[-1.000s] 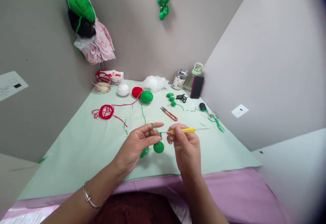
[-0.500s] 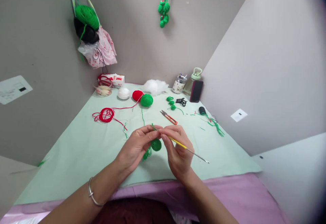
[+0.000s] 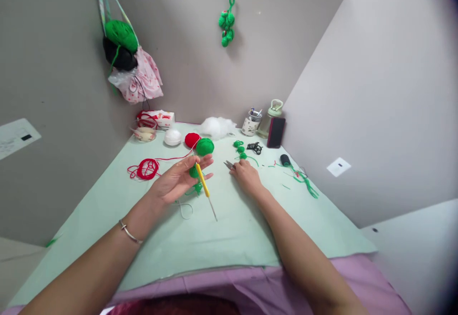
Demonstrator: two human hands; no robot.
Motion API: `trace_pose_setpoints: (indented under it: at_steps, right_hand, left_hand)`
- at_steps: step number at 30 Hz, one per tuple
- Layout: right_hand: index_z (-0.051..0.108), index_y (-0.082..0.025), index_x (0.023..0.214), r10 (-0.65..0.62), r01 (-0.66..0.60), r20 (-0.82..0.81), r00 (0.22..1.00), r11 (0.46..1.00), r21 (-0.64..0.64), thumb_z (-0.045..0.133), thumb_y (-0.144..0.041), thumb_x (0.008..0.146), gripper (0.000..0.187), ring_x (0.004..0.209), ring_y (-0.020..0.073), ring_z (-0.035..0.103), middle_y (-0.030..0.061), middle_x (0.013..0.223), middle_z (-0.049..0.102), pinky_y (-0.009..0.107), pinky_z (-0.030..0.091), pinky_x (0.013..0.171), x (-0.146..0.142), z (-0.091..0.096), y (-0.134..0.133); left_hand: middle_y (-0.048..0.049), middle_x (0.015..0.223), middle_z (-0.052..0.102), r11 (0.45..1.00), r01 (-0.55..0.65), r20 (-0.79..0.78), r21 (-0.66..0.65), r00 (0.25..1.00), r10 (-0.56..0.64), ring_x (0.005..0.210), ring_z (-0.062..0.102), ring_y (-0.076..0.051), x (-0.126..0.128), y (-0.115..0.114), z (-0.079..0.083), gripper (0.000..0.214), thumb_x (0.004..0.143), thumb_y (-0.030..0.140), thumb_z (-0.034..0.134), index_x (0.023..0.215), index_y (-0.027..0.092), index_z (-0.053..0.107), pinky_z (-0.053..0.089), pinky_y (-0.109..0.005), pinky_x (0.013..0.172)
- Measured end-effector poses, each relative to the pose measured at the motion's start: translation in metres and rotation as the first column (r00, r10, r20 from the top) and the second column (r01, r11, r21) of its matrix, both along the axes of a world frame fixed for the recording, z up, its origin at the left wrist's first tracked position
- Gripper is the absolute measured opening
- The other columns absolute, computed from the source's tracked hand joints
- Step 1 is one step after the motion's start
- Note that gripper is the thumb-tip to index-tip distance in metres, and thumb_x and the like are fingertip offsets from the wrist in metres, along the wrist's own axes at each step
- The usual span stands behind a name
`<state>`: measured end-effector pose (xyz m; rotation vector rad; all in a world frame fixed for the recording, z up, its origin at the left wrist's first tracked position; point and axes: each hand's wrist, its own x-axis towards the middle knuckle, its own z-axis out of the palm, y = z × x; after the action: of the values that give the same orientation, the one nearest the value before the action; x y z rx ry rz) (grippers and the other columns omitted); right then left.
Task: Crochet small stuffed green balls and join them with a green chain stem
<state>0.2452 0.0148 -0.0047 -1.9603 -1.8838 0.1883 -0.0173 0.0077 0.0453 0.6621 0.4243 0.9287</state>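
Note:
My left hand (image 3: 177,179) is raised over the table, its thumb and index finger pinching near the top of a yellow-handled crochet hook (image 3: 202,181). The hook hangs down at a slant with its metal tip low. Behind the fingers is a small green crocheted piece (image 3: 193,172), partly hidden, with loose green yarn (image 3: 198,189) dangling below. At the centre right my right hand (image 3: 247,177) lies on the table, fingers closed over the thread snips (image 3: 229,164). Only the blades show, pointing left; the orange handle is covered.
Green (image 3: 205,146), red (image 3: 192,140) and white yarn balls (image 3: 172,137) stand at the back by white stuffing (image 3: 216,127). Red yarn (image 3: 147,169) lies coiled left. Small green pieces (image 3: 241,149), black clips (image 3: 255,148), a phone (image 3: 276,132), a bottle (image 3: 275,110) and a pen cup (image 3: 251,123) are right.
My right hand has let go of the crochet hook, moved forward and closed on the thread snips. My left hand has moved left and up, now holding the hook with the green piece.

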Motion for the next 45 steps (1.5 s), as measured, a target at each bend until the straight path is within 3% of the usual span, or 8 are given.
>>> trace_pose_setpoints:
  at_steps: [5,10,17,27,31,34,39,45]
  right_hand:
    - [0.069,-0.014,0.097,0.04,-0.042,-0.106,0.994,0.999,-0.014,0.043,-0.015,0.099,0.025,0.1,0.0247,0.061,0.0149,0.101,0.068,0.035,0.046,0.089,0.005,0.002,-0.002]
    - [0.068,-0.013,0.105,0.26,-0.278,-0.344,0.902,0.96,-0.005,0.03,-0.042,0.107,0.048,0.065,0.0149,0.052,0.0011,0.071,0.059,0.026,0.044,0.065,-0.009,0.024,-0.021]
    - [0.075,-0.019,0.101,0.433,-0.464,-0.458,0.777,0.884,0.049,0.068,-0.049,0.092,0.032,0.065,0.0114,0.048,-0.0033,0.071,0.06,0.024,0.037,0.064,-0.04,0.031,-0.045]
    - [0.078,-0.023,0.099,0.478,-0.475,-0.233,0.847,0.877,0.072,0.063,-0.046,0.098,0.027,0.069,0.0128,0.062,0.0004,0.083,0.075,0.025,0.041,0.067,-0.04,0.021,-0.045]
    - [0.068,-0.017,0.127,0.432,-0.418,-0.048,0.901,0.891,0.177,0.069,-0.052,0.092,0.05,0.097,0.0248,0.067,0.0137,0.11,0.074,0.036,0.052,0.084,-0.034,0.017,-0.041]
    - [0.049,-0.017,0.15,0.447,-0.469,0.151,0.882,0.794,0.387,0.075,-0.051,0.088,0.075,0.13,0.0332,0.057,0.0219,0.142,0.06,0.049,0.049,0.106,-0.043,0.014,-0.043]
    - [0.061,-0.03,0.137,0.482,-0.61,0.374,0.792,0.607,0.509,0.057,-0.021,0.1,0.039,0.143,0.0261,0.05,0.0113,0.15,0.059,0.048,0.04,0.117,-0.062,0.013,-0.051]
    - [0.064,-0.02,0.129,0.348,-0.442,0.279,0.895,0.61,0.657,0.048,-0.014,0.1,0.034,0.123,0.0239,0.062,0.0131,0.125,0.074,0.046,0.04,0.111,-0.039,0.022,-0.04]
  left_hand:
    - [-0.0085,0.135,0.073,0.994,0.046,-0.011,0.099,0.999,-0.046,0.15,0.044,-0.032,-0.008,-0.006,-0.009,0.015,0.086,0.031,0.079,0.075,0.021,0.078,0.033,-0.056,0.124]
    - [-0.0074,0.145,0.067,0.983,0.083,-0.032,0.163,0.996,-0.079,0.154,0.038,-0.031,-0.012,-0.004,-0.016,0.019,0.09,0.033,0.074,0.075,0.022,0.078,0.03,-0.055,0.125]
    - [-0.0089,0.146,0.066,0.989,0.069,-0.098,0.127,0.994,-0.057,0.153,0.039,-0.032,-0.002,-0.01,-0.015,0.018,0.086,0.033,0.078,0.073,0.021,0.078,0.049,-0.042,0.112]
    - [-0.0126,0.134,0.073,1.0,-0.015,-0.079,0.001,0.997,0.015,0.141,0.055,-0.029,0.007,-0.01,-0.013,0.017,0.083,0.028,0.081,0.07,0.017,0.075,0.051,-0.036,0.11]
    - [-0.0085,0.122,0.077,0.97,-0.188,-0.041,-0.156,0.982,0.184,0.127,0.065,-0.024,0.013,-0.007,-0.013,0.019,0.089,0.02,0.073,0.071,0.018,0.073,0.053,-0.04,0.109]
    - [-0.0062,0.109,0.078,0.959,-0.244,-0.102,-0.143,0.968,0.231,0.111,0.07,-0.02,0.023,-0.009,-0.02,0.014,0.088,0.021,0.073,0.075,0.018,0.071,0.058,-0.034,0.097]
    - [0.001,0.082,0.068,0.978,-0.204,-0.224,-0.038,0.956,0.19,0.071,0.062,-0.01,0.039,-0.02,-0.04,0.014,0.078,0.024,0.081,0.085,0.018,0.071,0.05,-0.018,0.06]
    - [0.003,0.067,0.053,0.995,-0.045,-0.379,0.09,0.922,0.076,0.05,0.041,-0.004,0.041,-0.028,-0.041,0.03,0.076,0.039,0.085,0.079,0.014,0.069,0.023,-0.016,0.042]
